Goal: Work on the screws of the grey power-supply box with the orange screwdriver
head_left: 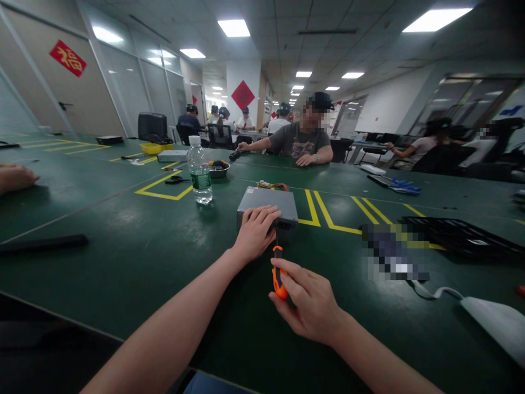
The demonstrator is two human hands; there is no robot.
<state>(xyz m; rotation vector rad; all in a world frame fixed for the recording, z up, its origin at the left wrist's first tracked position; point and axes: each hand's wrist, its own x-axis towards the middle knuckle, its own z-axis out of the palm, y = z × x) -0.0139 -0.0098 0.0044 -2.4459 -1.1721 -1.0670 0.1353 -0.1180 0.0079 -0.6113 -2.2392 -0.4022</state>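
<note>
A grey metal box [270, 198] with a bundle of coloured wires [273, 186] behind it stands on the green table [164, 284]. My left hand [257, 230] lies over its front left part, the fingers across the top and front edge, gripping it. In my right hand [305, 295] is an orange and black screwdriver [279, 276], held between thumb and fingers. Its shaft points away from me, up to the front face of the box below a dark socket. Where exactly the tip touches is too small to tell.
A water bottle [199, 172] stands left of the box, with a metal bowl [219, 168] behind it. To the right lie a pixelated dark object [394, 254] with a white cable and a black frame [463, 235]. A person [303, 139] sits opposite; another person's hand [16, 178] rests at far left.
</note>
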